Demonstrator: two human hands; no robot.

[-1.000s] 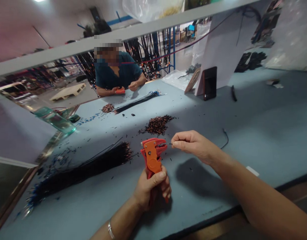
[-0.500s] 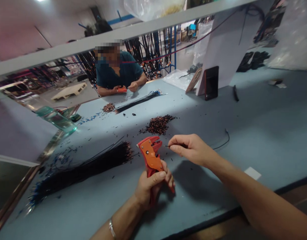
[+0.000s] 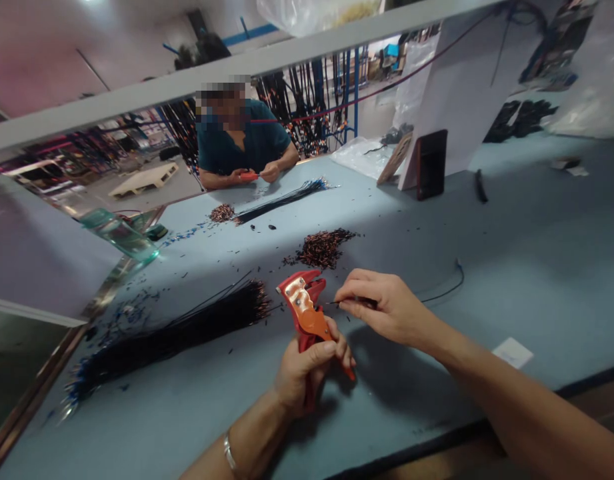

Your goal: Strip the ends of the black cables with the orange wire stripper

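Note:
My left hand [image 3: 311,367] is wrapped round the handles of an orange and red wire stripper [image 3: 307,310], its jaws pointing up and away from me. Just right of the jaws, my right hand [image 3: 381,303] pinches a thin black wire [image 3: 444,293]. The wire's short end pokes out toward the stripper, apart from it, while its long tail curves off to the right over the table. A thick bundle of black wires [image 3: 181,333] lies to the left, copper-coloured ends facing the stripper. Behind the stripper is a heap of small black and copper-coloured offcuts [image 3: 321,249].
Across the blue table [image 3: 537,253] a co-worker [image 3: 244,143] holds an orange tool beside another wire bundle [image 3: 281,201]. A phone [image 3: 431,163] leans on a white panel at the back. A greenish bottle [image 3: 119,235] lies tilted at the left edge. A white paper piece [image 3: 513,353] is at right.
The whole view has shifted slightly. The stripper's jaws look closer together than before. My right hand keeps its pinch on the wire, its fingers a little more curled.

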